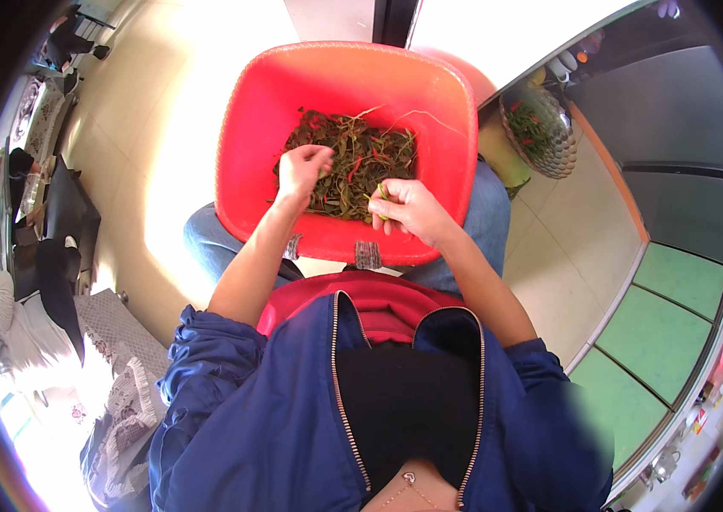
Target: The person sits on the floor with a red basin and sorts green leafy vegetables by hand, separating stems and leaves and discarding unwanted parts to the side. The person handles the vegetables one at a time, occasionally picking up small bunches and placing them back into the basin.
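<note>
A large red plastic basket (349,70) rests on my lap, tilted so that I look into it. Its bottom is covered with a heap of picked leafy stems (349,173) mixed with red chili peppers (354,169). My left hand (304,169) hovers over the left part of the heap, its fingers drawn together and slightly blurred; whether something is between them is unclear. At the heap's lower right, my right hand (403,208) pinches slender green chili peppers (382,192) between thumb and fingers.
Right of the basket, a clear textured bowl (550,150) holds green and red chilies on a yellowish stand (505,150). Green-fronted cabinets (656,333) and a dark grey appliance (688,211) line the right side. Cloth-covered furniture (118,326) stands at left on the tiled floor (124,128).
</note>
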Demonstrator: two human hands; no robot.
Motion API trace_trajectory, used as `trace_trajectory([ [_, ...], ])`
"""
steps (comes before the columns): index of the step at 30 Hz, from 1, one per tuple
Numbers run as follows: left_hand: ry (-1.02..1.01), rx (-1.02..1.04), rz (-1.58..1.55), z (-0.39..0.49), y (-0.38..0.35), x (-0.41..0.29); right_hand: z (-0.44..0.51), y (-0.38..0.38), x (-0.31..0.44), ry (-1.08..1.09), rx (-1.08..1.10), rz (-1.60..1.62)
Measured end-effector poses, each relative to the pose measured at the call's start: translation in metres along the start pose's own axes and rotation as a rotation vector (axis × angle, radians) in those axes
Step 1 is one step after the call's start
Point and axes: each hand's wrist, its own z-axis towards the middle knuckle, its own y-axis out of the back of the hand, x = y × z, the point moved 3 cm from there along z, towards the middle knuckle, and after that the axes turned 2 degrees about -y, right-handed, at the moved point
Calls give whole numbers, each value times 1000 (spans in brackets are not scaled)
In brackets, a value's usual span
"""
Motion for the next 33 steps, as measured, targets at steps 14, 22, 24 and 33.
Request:
trace_trajectory([
  [14, 41, 131, 939, 153, -38, 77, 32, 32, -41, -55, -79, 510],
  [22, 29, 139, 1081, 155, -54, 81, 36, 30, -45, -110, -81, 470],
  [24, -171, 99, 1095, 151, -40, 63, 37, 31, -47, -104, -99, 452],
  [33, -113, 328, 21, 55, 21, -82, 12, 28, -26, -1, -205, 340],
])
